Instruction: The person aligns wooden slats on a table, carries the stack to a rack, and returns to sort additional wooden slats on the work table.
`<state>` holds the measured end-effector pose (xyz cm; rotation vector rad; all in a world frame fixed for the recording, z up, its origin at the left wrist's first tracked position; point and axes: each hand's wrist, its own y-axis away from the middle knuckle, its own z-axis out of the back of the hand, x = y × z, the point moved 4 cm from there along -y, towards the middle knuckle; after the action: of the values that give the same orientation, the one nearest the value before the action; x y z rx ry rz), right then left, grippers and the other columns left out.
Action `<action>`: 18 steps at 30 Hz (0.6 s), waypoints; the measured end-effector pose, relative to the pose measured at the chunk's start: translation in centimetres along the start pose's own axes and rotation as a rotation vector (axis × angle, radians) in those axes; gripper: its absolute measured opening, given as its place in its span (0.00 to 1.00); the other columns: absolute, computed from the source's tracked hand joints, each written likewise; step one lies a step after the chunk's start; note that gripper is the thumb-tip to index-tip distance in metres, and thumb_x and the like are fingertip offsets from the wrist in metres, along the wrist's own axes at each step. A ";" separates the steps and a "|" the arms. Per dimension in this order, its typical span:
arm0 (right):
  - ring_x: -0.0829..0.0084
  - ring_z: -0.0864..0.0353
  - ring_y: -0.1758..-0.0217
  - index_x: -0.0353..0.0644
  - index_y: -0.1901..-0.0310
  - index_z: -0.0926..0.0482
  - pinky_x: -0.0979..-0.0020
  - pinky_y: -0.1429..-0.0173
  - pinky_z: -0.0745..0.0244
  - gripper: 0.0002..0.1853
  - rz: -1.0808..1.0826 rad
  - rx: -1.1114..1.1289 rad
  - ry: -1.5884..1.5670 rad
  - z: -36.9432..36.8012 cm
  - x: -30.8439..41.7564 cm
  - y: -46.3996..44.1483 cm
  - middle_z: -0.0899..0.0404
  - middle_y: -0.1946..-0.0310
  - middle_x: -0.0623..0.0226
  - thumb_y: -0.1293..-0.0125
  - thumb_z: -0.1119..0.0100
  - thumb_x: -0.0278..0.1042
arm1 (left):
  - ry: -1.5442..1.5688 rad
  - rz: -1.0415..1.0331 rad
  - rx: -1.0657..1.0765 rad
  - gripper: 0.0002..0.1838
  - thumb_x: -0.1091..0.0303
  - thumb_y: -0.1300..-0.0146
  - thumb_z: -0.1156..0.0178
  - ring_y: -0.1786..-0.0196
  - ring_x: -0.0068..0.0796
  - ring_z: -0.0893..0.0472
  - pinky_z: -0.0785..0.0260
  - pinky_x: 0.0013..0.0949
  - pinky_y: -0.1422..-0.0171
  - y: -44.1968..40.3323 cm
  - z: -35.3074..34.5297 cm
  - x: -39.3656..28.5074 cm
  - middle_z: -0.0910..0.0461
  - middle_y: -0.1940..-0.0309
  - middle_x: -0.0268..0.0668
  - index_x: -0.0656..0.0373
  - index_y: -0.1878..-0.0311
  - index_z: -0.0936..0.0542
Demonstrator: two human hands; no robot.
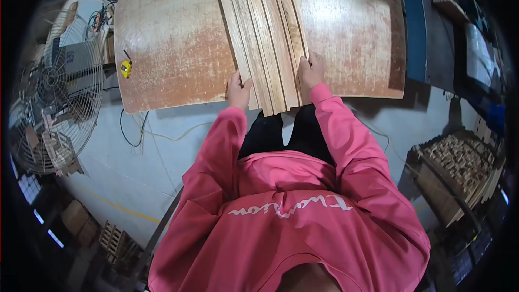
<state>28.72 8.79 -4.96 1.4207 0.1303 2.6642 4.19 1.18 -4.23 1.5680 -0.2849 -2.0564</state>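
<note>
Several long wooden strips (pixel 262 32) lie side by side on the worn table, running away from me, their near ends uneven and jutting past its front edge. My left hand (pixel 239 91) is closed on the left side of the bundle near these ends, thumb on top. On the opposite side, a little farther up, my right hand (pixel 311 70) grips the outer right strip, thumb over its upper face. The fingers under the wood are hidden on both hands. One strip near the far end shows a dark knot.
The wooden table (pixel 173 43) carries a yellow tape measure (pixel 126 68) at left. A large wire-caged fan (pixel 54 81) stands left of it. Cables (pixel 173 136) trail on the floor. At right is a cart of stacked wood pieces (pixel 459 157); a blue-sided machine (pixel 413 27) borders the table.
</note>
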 end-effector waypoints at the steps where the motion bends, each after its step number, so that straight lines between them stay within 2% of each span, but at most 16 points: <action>1: 0.66 0.36 0.64 0.38 0.44 0.31 0.73 0.57 0.39 0.22 -0.014 -0.030 -0.016 0.0 0.2 0.9 0.32 0.63 0.59 0.40 0.52 0.36 | 0.055 -0.018 0.000 0.26 0.67 0.44 0.44 0.51 0.37 0.28 0.36 0.30 0.47 0.4 0.1 0.5 0.29 0.51 0.47 0.65 0.41 0.34; 5: 0.67 0.38 0.66 0.38 0.46 0.30 0.73 0.59 0.39 0.20 -0.063 -0.113 -0.056 0.5 1.6 5.0 0.33 0.65 0.61 0.39 0.52 0.35 | 0.223 -0.053 -0.006 0.25 0.70 0.44 0.44 0.55 0.34 0.27 0.36 0.28 0.49 2.7 1.1 2.3 0.29 0.53 0.45 0.64 0.42 0.33; 10: 0.63 0.35 0.57 0.35 0.45 0.32 0.71 0.50 0.38 0.23 -0.183 -0.040 -0.077 0.5 1.0 9.7 0.33 0.58 0.56 0.41 0.49 0.34 | -0.021 -0.179 -0.011 0.24 0.68 0.44 0.43 0.57 0.33 0.27 0.35 0.28 0.51 5.4 2.5 4.8 0.28 0.55 0.44 0.65 0.44 0.31; 14: 0.64 0.33 0.57 0.36 0.45 0.32 0.72 0.49 0.37 0.23 -0.269 -0.083 -0.223 0.5 -1.6 13.9 0.31 0.57 0.55 0.43 0.45 0.33 | -0.010 -0.021 0.012 0.24 0.69 0.42 0.44 0.54 0.32 0.26 0.35 0.24 0.50 9.0 3.0 4.5 0.26 0.51 0.45 0.66 0.43 0.32; 16: 0.67 0.31 0.54 0.35 0.45 0.32 0.73 0.48 0.36 0.26 -0.475 0.003 -0.474 1.1 -2.1 15.7 0.29 0.56 0.55 0.45 0.41 0.34 | 0.074 0.121 0.081 0.24 0.63 0.42 0.44 0.56 0.32 0.26 0.34 0.28 0.51 10.2 3.5 4.9 0.27 0.51 0.44 0.64 0.43 0.32; 17: 0.67 0.31 0.54 0.35 0.45 0.32 0.73 0.48 0.36 0.26 -0.463 -0.009 -0.488 1.5 -3.0 16.1 0.29 0.56 0.55 0.45 0.41 0.34 | 0.066 0.101 0.083 0.24 0.63 0.42 0.44 0.56 0.32 0.26 0.34 0.28 0.51 9.7 3.5 4.6 0.27 0.51 0.44 0.64 0.43 0.32; 18: 0.68 0.30 0.56 0.33 0.45 0.33 0.73 0.49 0.35 0.26 -0.619 0.040 -0.610 1.2 -4.8 16.6 0.28 0.57 0.56 0.47 0.40 0.32 | 0.103 0.185 0.091 0.23 0.63 0.42 0.44 0.57 0.32 0.26 0.34 0.27 0.52 9.0 3.3 4.8 0.26 0.53 0.44 0.64 0.45 0.31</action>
<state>31.28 -8.30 -6.05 1.7698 0.4701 1.6819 2.77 -9.34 -2.94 1.6306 -0.4720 -1.8382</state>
